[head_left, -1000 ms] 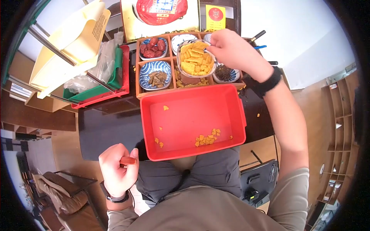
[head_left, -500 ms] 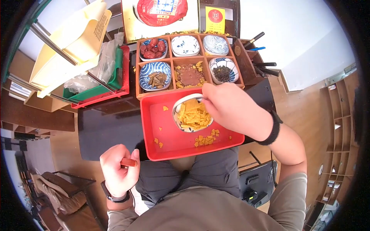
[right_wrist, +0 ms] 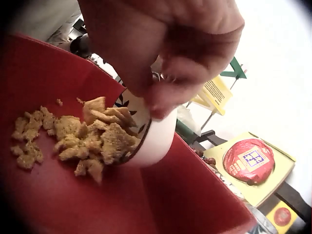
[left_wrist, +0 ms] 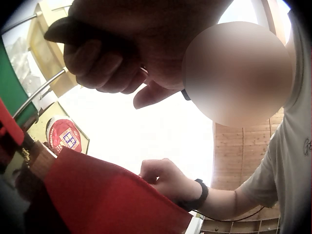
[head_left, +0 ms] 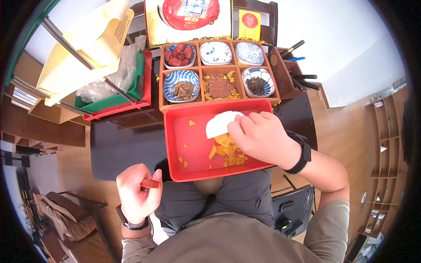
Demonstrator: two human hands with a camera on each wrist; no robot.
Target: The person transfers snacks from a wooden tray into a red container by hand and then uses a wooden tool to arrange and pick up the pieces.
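My right hand [head_left: 263, 136] pinches the rim of a small white bowl [head_left: 219, 124], tipped over the red bin [head_left: 186, 168]. Yellow, crisp-looking pieces [right_wrist: 95, 136] lie at the bowl's mouth and spread onto the bin floor in the right wrist view. In the head view a few small crumbs [head_left: 191, 123] lie apart toward the bin's left side. My left hand [head_left: 138, 193] is curled round a reddish-brown stick-like thing [head_left: 151, 183], left of the bin's near corner. Most of that thing is hidden inside the fist.
Beyond the bin stands a wooden divided tray [head_left: 199, 74]. It holds a bowl of red dates [head_left: 180, 55], other patterned bowls, and a compartment with yellow crumbs [head_left: 221, 85]. A rack with a green bin [head_left: 140, 74] is at left; a pen box [head_left: 280, 72] is at right.
My right hand brought the bowl of yellow pieces from above the tray toward me over the red bin, then tipped it, and pieces came out into the bin. My left hand kept its grip.
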